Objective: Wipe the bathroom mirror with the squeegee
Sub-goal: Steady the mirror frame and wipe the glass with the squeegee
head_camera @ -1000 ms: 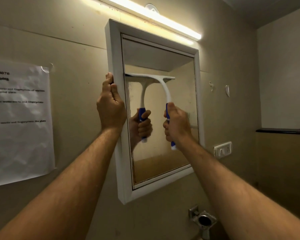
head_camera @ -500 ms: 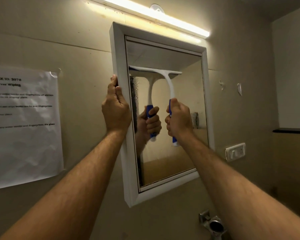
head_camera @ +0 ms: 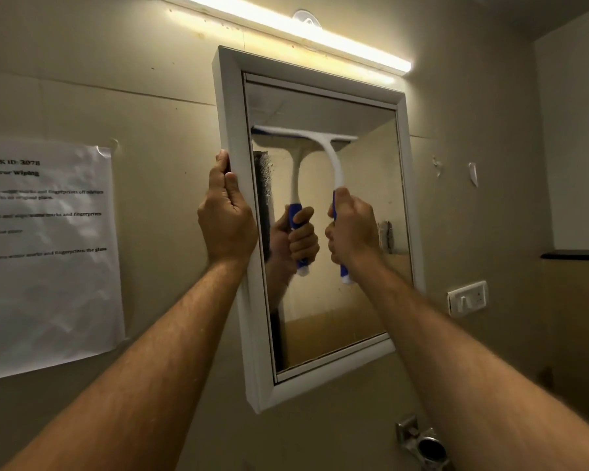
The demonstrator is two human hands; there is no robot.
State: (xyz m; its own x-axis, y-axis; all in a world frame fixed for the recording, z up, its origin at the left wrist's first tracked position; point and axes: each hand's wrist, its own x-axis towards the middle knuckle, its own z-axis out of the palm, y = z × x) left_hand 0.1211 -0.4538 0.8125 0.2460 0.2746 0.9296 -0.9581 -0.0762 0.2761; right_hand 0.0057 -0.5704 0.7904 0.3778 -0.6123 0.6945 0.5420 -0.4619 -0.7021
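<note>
A white-framed mirror (head_camera: 233, 107) hangs on the beige wall under a strip light. My left hand (head_camera: 227, 215) grips the frame's left edge, fingers wrapped round it. My right hand (head_camera: 352, 231) grips the blue handle of a white squeegee (head_camera: 330, 151). Its blade lies flat across the upper part of the glass, near the left side. The glass reflects the squeegee and my right hand. Water droplets cling to the glass along the left edge below the blade.
A printed task sheet (head_camera: 45, 253) is taped to the wall on the left. A wall switch (head_camera: 467, 297) sits right of the mirror, a metal fitting (head_camera: 422, 443) below it. A dark ledge (head_camera: 573, 255) runs along the right wall.
The squeegee blade has slid a little higher on the glass with my right hand. My left hand has kept its hold on the frame. The view has shifted slightly.
</note>
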